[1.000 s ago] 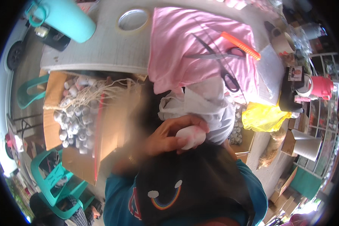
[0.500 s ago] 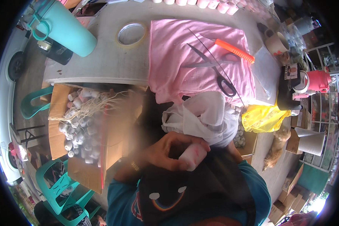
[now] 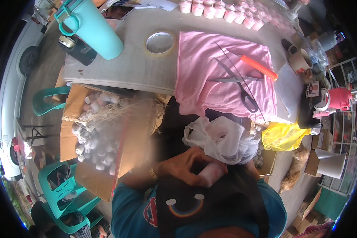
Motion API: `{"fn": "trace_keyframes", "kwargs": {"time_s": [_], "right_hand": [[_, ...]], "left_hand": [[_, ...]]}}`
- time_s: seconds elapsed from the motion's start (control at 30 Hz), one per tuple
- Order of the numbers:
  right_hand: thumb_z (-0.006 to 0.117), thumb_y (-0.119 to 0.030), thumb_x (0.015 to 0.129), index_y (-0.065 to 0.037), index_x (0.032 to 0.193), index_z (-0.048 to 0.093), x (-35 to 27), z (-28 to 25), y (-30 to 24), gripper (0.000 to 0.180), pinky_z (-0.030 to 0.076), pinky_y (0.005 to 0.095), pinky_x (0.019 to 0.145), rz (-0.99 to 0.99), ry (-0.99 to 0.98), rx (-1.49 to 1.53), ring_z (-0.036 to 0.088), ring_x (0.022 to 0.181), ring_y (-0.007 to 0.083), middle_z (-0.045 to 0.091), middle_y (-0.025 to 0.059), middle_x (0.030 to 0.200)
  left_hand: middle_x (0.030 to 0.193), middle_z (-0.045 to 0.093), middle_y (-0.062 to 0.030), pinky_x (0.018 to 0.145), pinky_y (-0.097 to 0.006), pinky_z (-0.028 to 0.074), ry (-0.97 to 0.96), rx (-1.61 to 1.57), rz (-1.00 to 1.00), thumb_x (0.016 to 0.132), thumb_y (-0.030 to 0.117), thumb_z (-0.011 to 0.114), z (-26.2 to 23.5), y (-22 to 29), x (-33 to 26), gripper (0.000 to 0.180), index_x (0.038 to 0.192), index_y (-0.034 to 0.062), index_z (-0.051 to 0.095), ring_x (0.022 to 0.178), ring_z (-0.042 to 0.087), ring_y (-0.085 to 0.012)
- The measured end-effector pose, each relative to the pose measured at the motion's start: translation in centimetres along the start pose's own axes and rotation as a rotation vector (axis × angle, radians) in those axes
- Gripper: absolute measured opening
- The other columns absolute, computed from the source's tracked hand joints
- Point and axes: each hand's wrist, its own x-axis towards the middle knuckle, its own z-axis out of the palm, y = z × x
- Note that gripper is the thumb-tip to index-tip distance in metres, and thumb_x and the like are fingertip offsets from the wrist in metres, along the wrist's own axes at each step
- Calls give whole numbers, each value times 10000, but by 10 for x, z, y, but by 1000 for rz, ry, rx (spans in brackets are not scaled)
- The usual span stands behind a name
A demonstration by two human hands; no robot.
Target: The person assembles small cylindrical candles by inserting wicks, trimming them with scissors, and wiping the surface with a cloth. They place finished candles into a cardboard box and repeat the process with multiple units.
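Note:
My left hand (image 3: 184,166) rests in my lap with its fingers curled around a small pink and white cup (image 3: 211,174). A gold bracelet (image 3: 151,173) sits on that wrist. Just above the hand lies a bunched white plastic bag (image 3: 222,139). Only a sliver of my right hand (image 3: 252,167) shows at the bag's lower right edge, and its grip is hidden. Below both hands hangs a black fabric piece with a rainbow face (image 3: 186,208).
A grey table (image 3: 127,71) holds a teal tumbler (image 3: 93,27), tape roll (image 3: 160,42), pink cloth (image 3: 222,75), scissors (image 3: 238,85), orange comb (image 3: 260,67) and pink cups (image 3: 222,12). Left of my lap, a cardboard box (image 3: 93,133) holds white pieces. Teal chairs (image 3: 63,190) and a yellow bag (image 3: 281,135) flank me.
The view has shifted so the table sits higher and more of it shows. My left hand keeps hold of the pink cup, now slightly lower under the white bag.

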Motion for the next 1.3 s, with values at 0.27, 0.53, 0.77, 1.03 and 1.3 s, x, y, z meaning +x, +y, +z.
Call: {"fn": "trace_keyframes", "kwargs": {"time_s": [0.27,0.53,0.77,1.03,1.3], "right_hand": [[606,-114,900,-43,1261,503,1,5,-21,381,438,312,988,-55,-77,128,531,1158,186,550,93,1224],[576,-85,830,-54,1075,656,9,-50,-166,260,523,349,796,-199,-484,-873,640,961,271,643,125,1093],[666,-82,781,-79,991,665,64,-97,-204,210,511,398,790,-513,384,-1061,639,913,295,662,98,943],[687,-122,769,-53,932,645,71,-92,-185,183,480,410,808,-377,476,-1112,613,919,293,641,100,891],[605,-118,829,-71,788,574,76,-117,-178,70,506,440,633,-335,694,-1350,631,748,328,629,125,832]], "left_hand": [[1011,661,-113,881,-285,448,164,-79,-141,625,420,702,-7,5,-8,652,1097,-28,651,967,619,-194],[805,596,-87,920,-357,491,955,88,116,699,479,657,-18,43,-44,724,1179,-41,509,558,535,-129],[863,571,-40,877,-312,481,915,554,175,700,87,801,-18,41,2,504,1151,44,581,824,589,-124],[1084,574,-101,836,-308,452,1042,1013,399,699,195,805,-30,60,17,418,1049,43,633,947,589,-221],[1055,583,-83,838,-304,446,1032,893,342,738,251,798,-31,53,12,406,1030,26,627,947,578,-196]]}}
